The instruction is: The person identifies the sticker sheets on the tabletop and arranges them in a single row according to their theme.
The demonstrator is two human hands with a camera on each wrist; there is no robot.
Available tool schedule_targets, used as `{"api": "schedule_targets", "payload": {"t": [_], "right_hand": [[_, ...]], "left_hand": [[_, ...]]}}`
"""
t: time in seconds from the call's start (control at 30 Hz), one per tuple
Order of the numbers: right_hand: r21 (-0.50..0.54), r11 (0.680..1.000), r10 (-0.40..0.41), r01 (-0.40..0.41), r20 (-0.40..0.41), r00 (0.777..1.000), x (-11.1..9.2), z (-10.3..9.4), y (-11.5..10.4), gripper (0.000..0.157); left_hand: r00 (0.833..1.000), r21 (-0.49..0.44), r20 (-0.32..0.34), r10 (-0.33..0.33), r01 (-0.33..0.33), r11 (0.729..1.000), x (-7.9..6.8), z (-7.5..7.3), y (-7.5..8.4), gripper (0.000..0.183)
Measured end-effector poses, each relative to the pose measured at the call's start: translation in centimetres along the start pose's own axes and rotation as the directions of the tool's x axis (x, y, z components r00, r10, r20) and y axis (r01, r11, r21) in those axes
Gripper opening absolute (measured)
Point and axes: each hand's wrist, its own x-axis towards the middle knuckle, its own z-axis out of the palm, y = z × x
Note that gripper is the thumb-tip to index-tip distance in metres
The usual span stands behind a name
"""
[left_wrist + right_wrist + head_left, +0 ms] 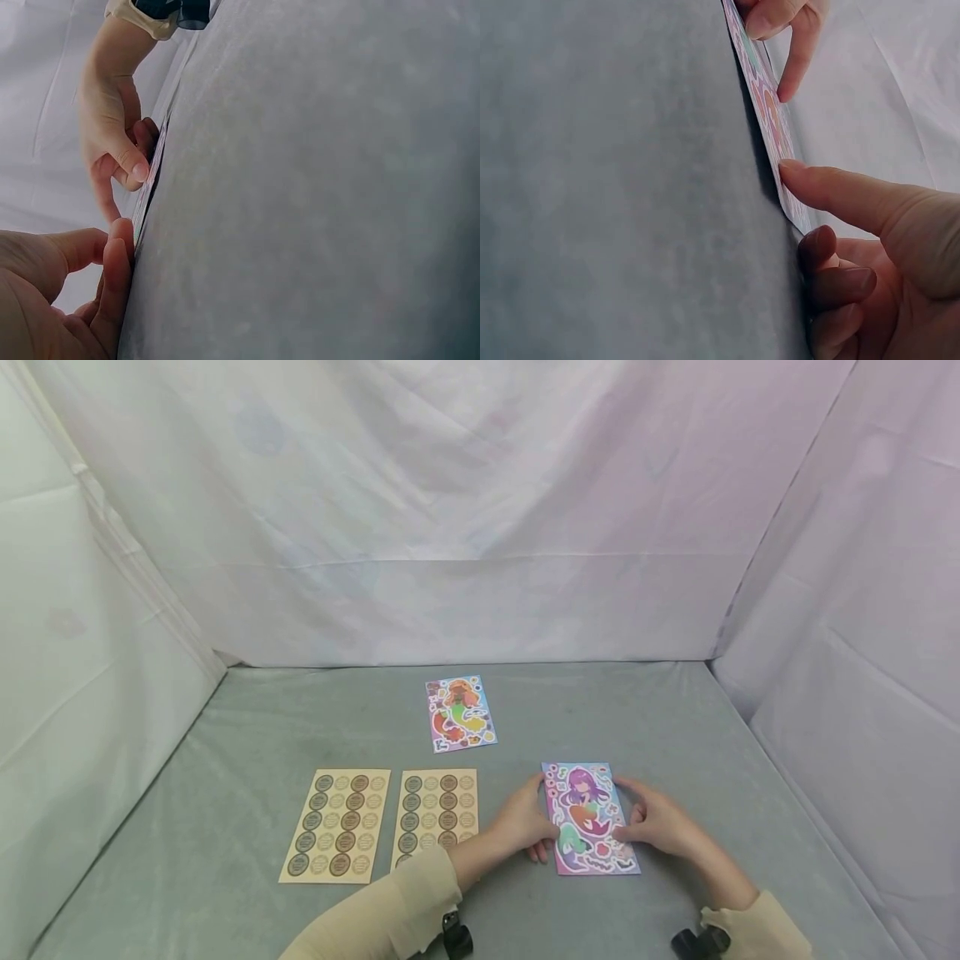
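A mermaid sticker sheet (587, 814), purple-haired on a pink and blue ground, lies between both hands at the right of the table in the head view. My left hand (525, 818) holds its left edge, thumb over the sheet and index finger near the far corner. Opposite, my right hand (662, 820) grips the right edge, thumb (810, 180) on top and the other fingers curled below. In the right wrist view a dark shadow runs under the sheet's near edge. The left wrist view shows the sheet (154, 169) only edge-on.
A second mermaid sticker sheet (462, 714) lies farther back near the middle. Two tan sheets of round stickers, one at the left (335, 827) and one beside it (420, 802), lie side by side; my left forearm covers part of the latter. White cloth (480, 610) walls the grey table (187, 843).
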Motion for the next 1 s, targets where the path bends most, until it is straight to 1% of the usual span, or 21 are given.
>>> {"api": "schedule_targets", "payload": {"t": [0.17, 0.47, 0.77, 0.9, 1.0], "right_hand": [[0.008, 1.0, -0.017, 0.017, 0.006, 1.0, 0.0, -0.1, -0.2, 0.082], [-0.009, 1.0, -0.029, 0.029, 0.003, 1.0, -0.1, -0.3, -0.4, 0.08], [0.004, 0.995, -0.104, 0.104, 0.022, 0.994, 0.0, -0.9, 0.1, 0.076], [0.025, 0.989, -0.144, 0.143, 0.03, 0.989, 0.1, -1.1, 0.1, 0.073], [0.037, 0.984, -0.175, 0.174, 0.031, 0.984, 0.1, -1.2, 0.0, 0.071]], "left_hand": [[1.0, 0.008, 0.009, -0.007, 0.007, 1.0, 0.0, -0.2, 0.0, 0.092], [0.999, 0.075, 0.015, -0.032, 0.031, 0.997, 0.0, -0.3, 0.2, 0.091], [0.997, 0.022, 0.046, -0.064, 0.063, 0.998, -0.2, -1.0, 0.4, 0.089], [0.997, 0.011, 0.055, -0.045, 0.045, 0.999, -0.2, -1.5, 0.5, 0.087], [0.998, 0.007, 0.058, -0.012, 0.011, 1.0, -0.1, -1.7, 0.5, 0.085]]}}
